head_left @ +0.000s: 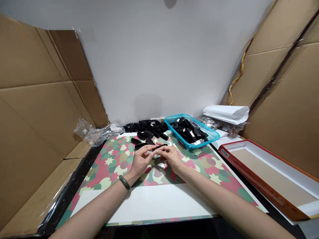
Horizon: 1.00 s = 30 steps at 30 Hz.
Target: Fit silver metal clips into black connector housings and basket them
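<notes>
My left hand (142, 161) and my right hand (169, 156) meet above a camouflage-patterned mat (119, 162). Their fingertips pinch a thin black plastic strip (160, 146), perhaps a connector part. A jade bangle (125, 183) circles my left wrist. Just beyond my fingers, several black plastic connectors (147, 127) lie in a loose heap, with a few (137, 141) spread toward my hands. To the right of the heap, a blue plastic basket (189, 130) holds more of these black pieces. A white sheet (154, 202) lies on the mat under my forearms.
Cardboard sheets (37, 99) line the left and right sides, below a white wall (149, 59). A crumpled plastic bag (92, 132) lies at the back left. White folded paper (226, 113), bagged small parts (211, 122) and a red-edged white box (269, 176) stand on the right.
</notes>
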Each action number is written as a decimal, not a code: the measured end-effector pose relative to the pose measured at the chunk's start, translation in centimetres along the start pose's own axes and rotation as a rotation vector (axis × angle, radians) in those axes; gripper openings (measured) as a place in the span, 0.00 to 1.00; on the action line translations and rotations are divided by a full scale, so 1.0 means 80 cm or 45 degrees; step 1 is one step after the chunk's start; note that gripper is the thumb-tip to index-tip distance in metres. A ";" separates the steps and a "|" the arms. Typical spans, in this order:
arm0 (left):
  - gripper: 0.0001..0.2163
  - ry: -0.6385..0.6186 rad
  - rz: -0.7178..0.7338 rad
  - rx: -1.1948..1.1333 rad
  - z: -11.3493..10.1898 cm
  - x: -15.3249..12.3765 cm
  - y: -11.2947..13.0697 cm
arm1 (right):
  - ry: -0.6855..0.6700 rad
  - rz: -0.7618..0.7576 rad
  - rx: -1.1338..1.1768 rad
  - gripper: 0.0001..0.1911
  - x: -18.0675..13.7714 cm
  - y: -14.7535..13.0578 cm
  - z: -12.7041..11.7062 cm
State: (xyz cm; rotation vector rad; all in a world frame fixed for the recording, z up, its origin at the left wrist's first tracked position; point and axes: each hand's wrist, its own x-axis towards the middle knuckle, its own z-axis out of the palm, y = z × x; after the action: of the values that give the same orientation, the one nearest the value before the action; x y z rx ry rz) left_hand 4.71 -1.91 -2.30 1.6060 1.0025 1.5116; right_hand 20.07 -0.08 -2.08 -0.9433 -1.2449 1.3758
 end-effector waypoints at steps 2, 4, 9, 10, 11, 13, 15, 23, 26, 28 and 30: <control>0.12 -0.004 -0.124 -0.073 -0.001 0.002 -0.002 | 0.005 -0.096 -0.089 0.13 0.001 0.001 -0.002; 0.14 -0.002 -0.228 -0.141 -0.003 0.005 -0.004 | 0.016 -0.225 -0.194 0.13 0.003 -0.001 -0.005; 0.18 0.038 -0.352 -0.165 -0.011 0.008 -0.007 | 0.178 -0.521 -0.351 0.13 0.006 -0.014 -0.019; 0.18 0.040 -0.359 -0.154 -0.011 0.009 -0.006 | 0.201 -0.542 -0.366 0.13 0.007 -0.017 -0.022; 0.18 0.037 -0.362 -0.153 -0.012 0.009 -0.005 | 0.199 -0.539 -0.386 0.14 0.009 -0.019 -0.025; 0.18 0.016 -0.356 -0.174 -0.010 0.009 -0.003 | 0.104 -0.459 -0.433 0.19 0.011 -0.021 -0.029; 0.17 -0.006 -0.343 -0.194 -0.009 0.008 -0.001 | -0.057 -0.326 -0.447 0.22 0.012 -0.019 -0.029; 0.16 -0.026 -0.401 -0.334 -0.009 0.009 0.001 | -0.157 -0.320 -0.336 0.20 0.003 -0.012 -0.015; 0.17 -0.032 -0.443 -0.392 -0.010 0.011 -0.002 | -0.120 -0.274 -0.336 0.21 0.000 -0.013 -0.013; 0.18 -0.075 -0.457 -0.406 -0.013 0.012 -0.004 | -0.118 -0.187 -0.293 0.23 0.000 -0.013 -0.013; 0.19 -0.143 -0.448 -0.374 -0.016 0.013 -0.004 | -0.130 -0.073 -0.205 0.24 0.001 -0.013 -0.014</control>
State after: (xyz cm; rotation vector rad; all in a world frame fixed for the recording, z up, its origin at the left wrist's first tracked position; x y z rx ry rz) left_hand 3.45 -0.82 -2.05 1.2212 0.8983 1.2478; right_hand 21.31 0.18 -1.26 -0.9491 -1.4663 1.3072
